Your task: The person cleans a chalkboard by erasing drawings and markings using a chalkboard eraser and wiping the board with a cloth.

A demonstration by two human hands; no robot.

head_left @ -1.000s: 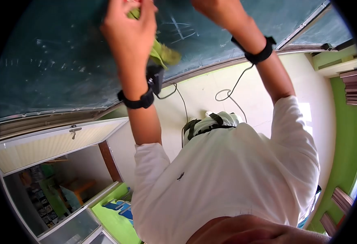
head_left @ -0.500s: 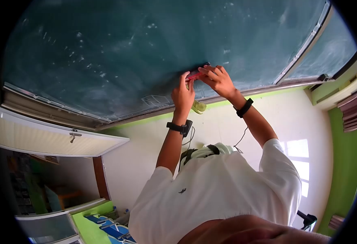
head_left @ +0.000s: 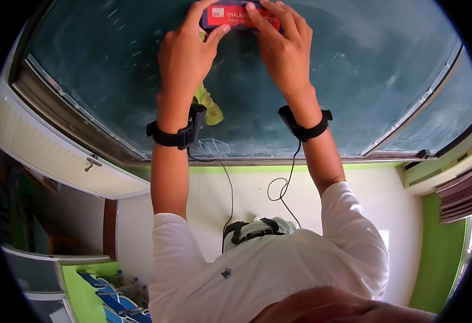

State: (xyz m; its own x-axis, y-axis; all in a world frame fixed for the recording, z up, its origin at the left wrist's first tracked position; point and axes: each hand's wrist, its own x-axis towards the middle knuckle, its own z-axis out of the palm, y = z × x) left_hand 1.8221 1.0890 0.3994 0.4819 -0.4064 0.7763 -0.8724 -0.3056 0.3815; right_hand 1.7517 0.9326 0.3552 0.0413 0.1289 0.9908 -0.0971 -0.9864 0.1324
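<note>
Both hands hold a red and dark chalkboard duster [head_left: 236,17] at the top of the view, in front of the green chalkboard [head_left: 354,81]. At its left end, my left hand [head_left: 187,54] grips it between thumb and fingers. A yellow-green cloth [head_left: 209,105] also hangs from this hand, beside the wrist. My right hand [head_left: 287,48] has its fingers wrapped over the duster's right end. The printed label on the duster faces me. Faint chalk lines [head_left: 212,146] show low on the board.
A frame ledge [head_left: 257,161] runs along the board's lower edge. Black wrist straps trail thin cables [head_left: 230,188]. At the left stand a cream door panel [head_left: 58,145] and blue folded chairs [head_left: 112,301]. A curtain [head_left: 459,196] hangs at the right.
Both hands have moved with the duster to the top of the view, from low on the board. The cloth has moved up and left.
</note>
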